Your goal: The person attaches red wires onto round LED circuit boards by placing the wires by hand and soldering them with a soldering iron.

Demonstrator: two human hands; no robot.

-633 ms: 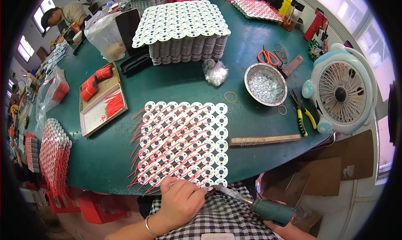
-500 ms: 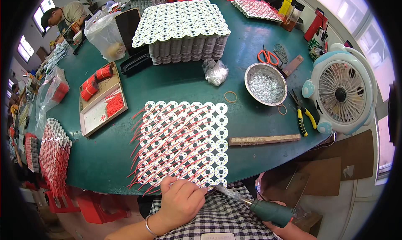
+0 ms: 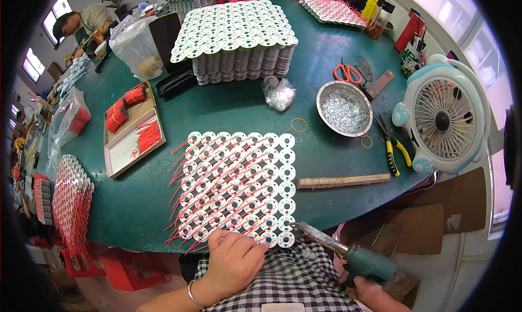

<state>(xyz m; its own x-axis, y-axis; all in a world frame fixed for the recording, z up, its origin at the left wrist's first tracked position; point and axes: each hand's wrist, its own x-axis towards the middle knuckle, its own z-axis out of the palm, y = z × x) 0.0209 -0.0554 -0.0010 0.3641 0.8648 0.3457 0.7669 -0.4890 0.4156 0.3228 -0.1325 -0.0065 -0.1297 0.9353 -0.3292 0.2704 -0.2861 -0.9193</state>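
A panel of white round circuit boards lies at the table's near edge, with thin red wires slanting left across most rows. Over its lower edge rests my left hand, fingers curled and closed; whatever is between the fingertips is hidden. My right hand grips a green gun-shaped soldering iron at the lower right. The iron's tip hangs at or just above the boards of the right column near the bottom; contact cannot be made out.
A wooden strip, pliers, a metal bowl of clear bits and a fan stand to the right. Beyond is a tall board stack. A cardboard tray holds red wires at left. Another person sits far left.
The soldering iron has moved up and to the right, from the panel's bottom edge to beside its right column. My left hand has stayed in place.
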